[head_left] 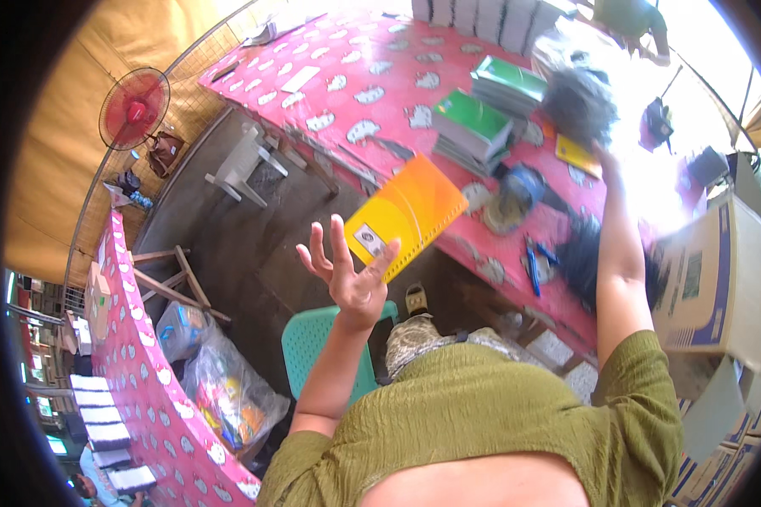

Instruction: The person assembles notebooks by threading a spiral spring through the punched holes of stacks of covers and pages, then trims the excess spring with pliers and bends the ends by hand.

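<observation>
The thumb's contact is hard to make out: the left hand (353, 286) has its fingers spread wide, the thumb overlapping the orange-yellow spiral notebook (414, 207), but I cannot tell whether it touches. This notebook appears tilted before the edge of the pink table (347, 59), where the blurred right hand (601, 158), its closure unclear, is near another yellow notebook (573, 155) and green books (473, 117).

Yellow tarpaulin (68, 127) hangs beyond the dark floor (262, 249).

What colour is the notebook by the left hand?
The notebook is mostly yellow and orange (head view).
</observation>
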The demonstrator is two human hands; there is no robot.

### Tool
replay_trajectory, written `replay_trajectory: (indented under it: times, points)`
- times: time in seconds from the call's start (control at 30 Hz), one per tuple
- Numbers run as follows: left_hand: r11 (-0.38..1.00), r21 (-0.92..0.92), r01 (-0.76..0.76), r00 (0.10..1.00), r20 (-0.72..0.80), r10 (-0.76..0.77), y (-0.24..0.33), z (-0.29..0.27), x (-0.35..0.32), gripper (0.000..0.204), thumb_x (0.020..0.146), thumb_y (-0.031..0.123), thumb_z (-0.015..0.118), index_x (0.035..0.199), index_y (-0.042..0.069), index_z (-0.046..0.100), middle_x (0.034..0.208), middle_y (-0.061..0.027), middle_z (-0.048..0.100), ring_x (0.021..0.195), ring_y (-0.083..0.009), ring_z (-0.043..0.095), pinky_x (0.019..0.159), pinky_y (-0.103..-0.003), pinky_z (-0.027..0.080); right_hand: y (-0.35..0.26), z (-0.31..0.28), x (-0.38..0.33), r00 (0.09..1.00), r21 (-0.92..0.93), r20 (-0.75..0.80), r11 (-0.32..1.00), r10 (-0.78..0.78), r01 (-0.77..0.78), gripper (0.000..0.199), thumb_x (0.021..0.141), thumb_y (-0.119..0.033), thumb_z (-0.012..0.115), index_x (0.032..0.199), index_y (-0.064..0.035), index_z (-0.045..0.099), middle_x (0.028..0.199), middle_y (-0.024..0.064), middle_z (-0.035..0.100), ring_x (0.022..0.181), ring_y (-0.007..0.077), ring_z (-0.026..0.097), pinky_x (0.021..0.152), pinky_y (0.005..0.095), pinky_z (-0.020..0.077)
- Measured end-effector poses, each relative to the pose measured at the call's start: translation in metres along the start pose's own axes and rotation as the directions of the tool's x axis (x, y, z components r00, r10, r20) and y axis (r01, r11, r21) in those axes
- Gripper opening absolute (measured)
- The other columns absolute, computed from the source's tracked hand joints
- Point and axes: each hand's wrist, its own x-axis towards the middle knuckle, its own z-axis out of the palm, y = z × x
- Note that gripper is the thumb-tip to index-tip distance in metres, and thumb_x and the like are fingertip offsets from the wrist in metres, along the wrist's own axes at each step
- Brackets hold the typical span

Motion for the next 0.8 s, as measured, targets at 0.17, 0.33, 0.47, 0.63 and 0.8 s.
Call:
replay_trajectory:
  times: [0.17,0.33,0.47,0.63,0.8]
  points:
    - [0.909,-0.275,0.313,0.937,0.246,-0.248,-0.073,0.019,0.013,0.035,0.078,-0.003,0.062,0.102,0.020,0.072,0.118,-0.0146,0.060,0.116,-0.0254,0.051,0.108,-0.041,0.018,0.004,0.084,-0.003,0.919,-0.589,0.018,0.746,0.395,-0.309,0.066,0.075,-0.058,0.062,0.121,-0.0103,0.058,0.115,0.0168,0.061,0.112,0.0287,0.056,0.095,0.0375,0.0422]
    - [-0.045,-0.485,0.873,0.398,0.763,-0.509,-0.114,0.061,0.016,0.015,0.087,0.001,0.061,0.101,-0.001,0.066,0.096,-0.0051,0.067,0.085,-0.0101,0.062,0.078,-0.025,0.049,0.004,0.075,0.014,0.898,-0.725,-0.030,0.610,0.438,-0.321,0.061,0.073,-0.055,0.064,0.118,-0.0139,0.060,0.116,0.0162,0.060,0.111,0.0287,0.056,0.094,0.0390,0.0435]
    - [-0.301,-0.398,0.866,0.225,0.850,-0.477,-0.118,0.075,0.001,0.018,0.085,0.002,0.063,0.103,-0.002,0.063,0.097,-0.0076,0.067,0.086,-0.0115,0.062,0.080,-0.027,0.048,-0.010,0.068,0.011,0.848,-0.771,0.067,0.566,0.526,-0.290,0.061,0.068,-0.054,0.069,0.116,-0.0166,0.061,0.117,0.0139,0.060,0.107,0.0258,0.058,0.092,0.0370,0.0451]
    - [-0.306,-0.352,0.885,0.194,0.874,-0.445,-0.111,0.088,0.003,0.018,0.085,0.003,0.064,0.102,-0.002,0.064,0.097,-0.0078,0.067,0.087,-0.0118,0.062,0.082,-0.027,0.047,-0.006,0.069,0.014,0.839,-0.808,0.127,0.546,0.529,-0.222,0.059,0.068,-0.049,0.072,0.114,-0.0135,0.062,0.111,0.0123,0.063,0.099,0.0254,0.060,0.088,0.0364,0.0469]
    - [-0.332,-0.313,0.890,0.176,0.907,-0.383,-0.100,0.110,0.014,0.019,0.086,0.003,0.062,0.104,-0.002,0.062,0.097,-0.0081,0.066,0.088,-0.0130,0.062,0.081,-0.028,0.049,-0.004,0.062,0.008,0.851,-0.835,0.187,0.536,0.492,-0.127,0.052,0.069,-0.038,0.073,0.110,-0.0082,0.061,0.105,0.0119,0.064,0.092,0.0245,0.062,0.083,0.0355,0.0490]
